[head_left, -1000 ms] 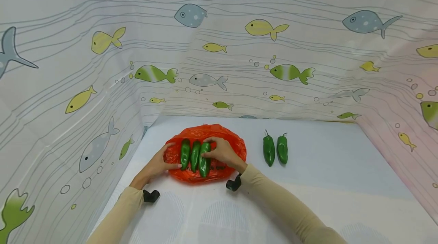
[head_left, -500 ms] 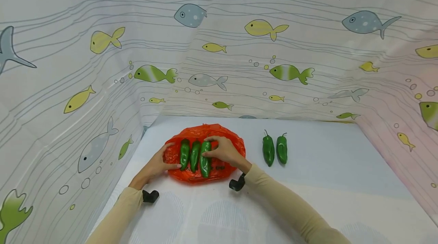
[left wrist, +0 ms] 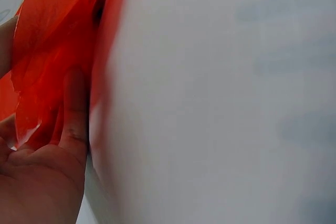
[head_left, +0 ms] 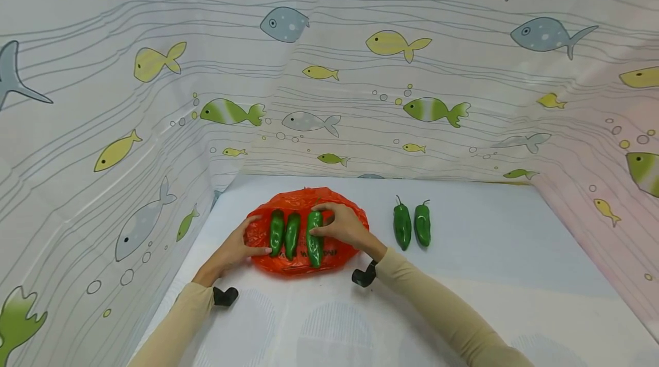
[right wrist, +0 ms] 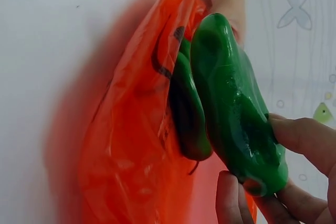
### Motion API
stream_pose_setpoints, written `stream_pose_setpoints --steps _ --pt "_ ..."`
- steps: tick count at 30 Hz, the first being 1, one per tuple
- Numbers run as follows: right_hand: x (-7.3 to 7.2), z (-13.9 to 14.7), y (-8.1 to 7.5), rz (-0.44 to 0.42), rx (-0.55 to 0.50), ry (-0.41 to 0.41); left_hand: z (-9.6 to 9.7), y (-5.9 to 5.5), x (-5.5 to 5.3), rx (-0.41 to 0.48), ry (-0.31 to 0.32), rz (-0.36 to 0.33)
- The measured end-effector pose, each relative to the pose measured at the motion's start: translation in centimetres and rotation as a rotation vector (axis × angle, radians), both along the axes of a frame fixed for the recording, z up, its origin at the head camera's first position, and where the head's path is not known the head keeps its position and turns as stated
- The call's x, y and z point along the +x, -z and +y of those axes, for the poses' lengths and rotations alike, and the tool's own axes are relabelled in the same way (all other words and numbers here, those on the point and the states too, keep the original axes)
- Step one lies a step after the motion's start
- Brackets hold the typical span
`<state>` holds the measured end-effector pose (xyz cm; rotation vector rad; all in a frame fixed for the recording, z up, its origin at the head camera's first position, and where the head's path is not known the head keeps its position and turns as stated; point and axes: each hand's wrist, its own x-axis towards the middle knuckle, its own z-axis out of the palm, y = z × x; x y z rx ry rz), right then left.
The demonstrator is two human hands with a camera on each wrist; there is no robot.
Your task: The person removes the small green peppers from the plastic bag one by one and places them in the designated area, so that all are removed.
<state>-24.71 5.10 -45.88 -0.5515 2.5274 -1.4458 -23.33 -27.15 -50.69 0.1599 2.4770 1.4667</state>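
Note:
A red-orange plastic bag (head_left: 296, 198) lies on the table's left half. My left hand (head_left: 234, 247) holds its left edge, with fingers showing behind the thin plastic in the left wrist view. Two green peppers (head_left: 277, 232) lie side by side on the bag, near the left thumb. My right hand (head_left: 347, 227) pinches a third, glossy green pepper (right wrist: 231, 93) near its stem end, thumb on one side and fingers on the other. That pepper overlaps the bag in the head view, a gap away from the other two.
Two more green peppers with thin stems, one on the left (head_left: 402, 227) and one on the right (head_left: 423, 224), lie on the white table (head_left: 489, 241) right of the bag. A fish-patterned curtain (head_left: 360, 98) encloses the back and both sides.
My right hand has moved slightly right with its pepper, widening the gap to the other two on the bag. The left hand stays at the bag's edge.

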Motion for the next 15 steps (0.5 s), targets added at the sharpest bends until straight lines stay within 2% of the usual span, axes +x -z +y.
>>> stream_pose_setpoints --steps 10,15 --pt "0.0 1.5 -0.5 0.053 0.028 0.005 0.0 0.1 -0.1 -0.002 0.01 0.012" --pt "-0.1 2.3 -0.6 0.037 0.018 0.004 -0.1 0.1 -0.2 -0.011 0.011 0.008"
